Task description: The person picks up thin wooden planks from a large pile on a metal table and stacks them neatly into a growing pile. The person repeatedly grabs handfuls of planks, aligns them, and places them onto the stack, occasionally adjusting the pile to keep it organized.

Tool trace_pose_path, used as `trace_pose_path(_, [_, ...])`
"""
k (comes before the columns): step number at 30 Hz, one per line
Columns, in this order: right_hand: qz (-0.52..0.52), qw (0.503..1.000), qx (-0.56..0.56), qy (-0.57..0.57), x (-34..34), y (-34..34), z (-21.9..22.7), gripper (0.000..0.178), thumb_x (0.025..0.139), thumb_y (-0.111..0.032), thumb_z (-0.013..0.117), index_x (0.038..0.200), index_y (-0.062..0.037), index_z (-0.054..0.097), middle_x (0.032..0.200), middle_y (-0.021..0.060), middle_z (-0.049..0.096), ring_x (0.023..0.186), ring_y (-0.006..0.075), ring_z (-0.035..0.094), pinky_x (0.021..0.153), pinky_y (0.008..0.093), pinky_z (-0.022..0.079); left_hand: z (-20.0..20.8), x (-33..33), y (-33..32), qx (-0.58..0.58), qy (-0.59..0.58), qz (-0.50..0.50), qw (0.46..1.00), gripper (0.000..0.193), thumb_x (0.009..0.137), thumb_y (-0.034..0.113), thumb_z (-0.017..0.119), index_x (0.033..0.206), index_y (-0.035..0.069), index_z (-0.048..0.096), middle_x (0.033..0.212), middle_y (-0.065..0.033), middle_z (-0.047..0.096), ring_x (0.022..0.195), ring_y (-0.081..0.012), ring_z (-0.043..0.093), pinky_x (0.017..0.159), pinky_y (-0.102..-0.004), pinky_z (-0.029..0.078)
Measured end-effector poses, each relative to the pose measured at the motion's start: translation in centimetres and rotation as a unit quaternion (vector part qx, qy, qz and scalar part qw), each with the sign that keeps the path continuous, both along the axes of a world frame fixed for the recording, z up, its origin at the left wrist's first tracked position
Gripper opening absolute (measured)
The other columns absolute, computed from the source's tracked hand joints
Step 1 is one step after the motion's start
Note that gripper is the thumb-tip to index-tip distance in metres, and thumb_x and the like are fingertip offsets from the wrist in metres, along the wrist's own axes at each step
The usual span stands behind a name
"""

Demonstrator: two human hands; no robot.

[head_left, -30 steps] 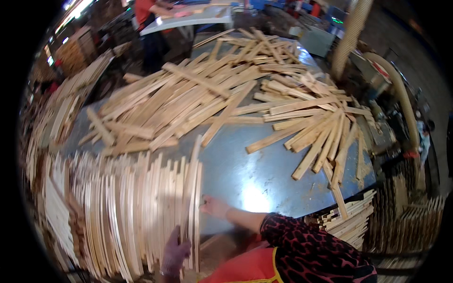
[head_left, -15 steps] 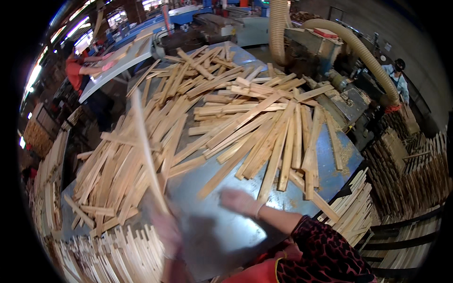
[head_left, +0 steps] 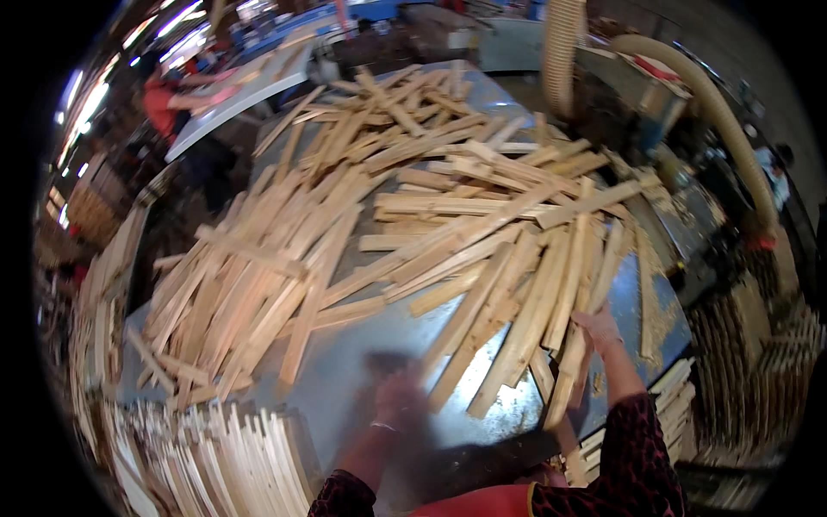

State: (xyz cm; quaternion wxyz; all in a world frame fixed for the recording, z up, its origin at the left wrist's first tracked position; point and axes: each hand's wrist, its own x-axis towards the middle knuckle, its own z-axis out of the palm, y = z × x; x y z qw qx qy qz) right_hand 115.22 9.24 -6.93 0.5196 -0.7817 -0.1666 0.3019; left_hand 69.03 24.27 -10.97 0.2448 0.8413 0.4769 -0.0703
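Observation:
A fan of long, pale wooden slats (head_left: 531,332) lies on the metal table, their near ends pointing toward me. My right hand (head_left: 600,330), in a thin pale glove, is at the right side of this fan, its fingers closed over the edge of a slat (head_left: 568,370). Left of the fan's near ends, my left hand (head_left: 398,398) hovers low over the metal tabletop (head_left: 340,366), above its own shadow. Motion smears its fingers, and no slat shows in it.
A large heap of loose slats (head_left: 258,276) covers the table's left and far parts. Stacked slats (head_left: 215,457) stand along the near left edge. Sawdust (head_left: 663,302) lies at the right, near a ribbed hose (head_left: 564,60). A co-worker in red (head_left: 161,108) handles boards at far left.
The slat in my left hand is gone from it, and that hand has moved right. My right hand has moved right onto the fanned slats. The whole view has shifted.

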Motion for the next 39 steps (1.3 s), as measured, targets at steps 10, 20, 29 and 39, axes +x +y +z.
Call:
trace_pose_path(10, [0.035,0.928,0.224,0.295,-29.4,-2.3,3.3,0.072,0.081,0.003,0.073,0.148,-0.0072,0.047,0.118,0.0082,0.062,0.104,0.0224,0.065,0.095,0.0379,0.058,1.8,-18.2,-17.7,-0.311,-0.397,0.327,0.799,0.057,0.101,0.009,0.066,0.157,0.008,0.050,0.107,0.0003,0.069,0.093,-0.0099,0.064,0.083,-0.0276,0.054])
trace_pose_path(20, [0.528,0.836,-0.062,0.135,-57.0,-6.1,2.7,0.082,0.096,-0.018,0.069,0.166,-0.0022,0.028,0.142,0.0237,0.062,0.128,0.0366,0.062,0.115,0.0395,0.045,7.6,-27.5,-29.9,-0.369,-0.529,0.442,0.623,0.081,0.095,0.013,0.075,0.166,0.012,0.036,0.132,-0.0018,0.061,0.114,-0.0109,0.057,0.099,-0.0305,0.051])
trace_pose_path(29, [0.715,0.686,-0.131,-0.041,-62.6,-0.1,-1.2,0.080,0.094,-0.050,0.067,0.143,0.0084,0.045,0.120,0.0336,0.069,0.120,0.0483,0.066,0.104,0.0501,0.050,2.5,-33.0,-33.1,0.171,0.026,0.283,0.943,0.092,0.090,0.052,0.070,0.161,0.003,0.039,0.162,-0.0231,0.043,0.152,-0.0434,0.035,0.124,-0.0575,0.030])
trace_pose_path(39, [0.610,0.539,0.011,-0.581,-37.7,13.1,4.9,0.048,0.085,-0.025,0.071,0.132,-0.0190,0.067,0.112,0.0061,0.077,0.114,0.0316,0.071,0.095,0.0531,0.052,6.6,-29.3,-23.9,0.181,0.103,0.227,0.951,0.079,0.084,0.047,0.076,0.149,0.010,0.052,0.149,-0.0188,0.051,0.144,-0.0396,0.044,0.119,-0.0556,0.036])
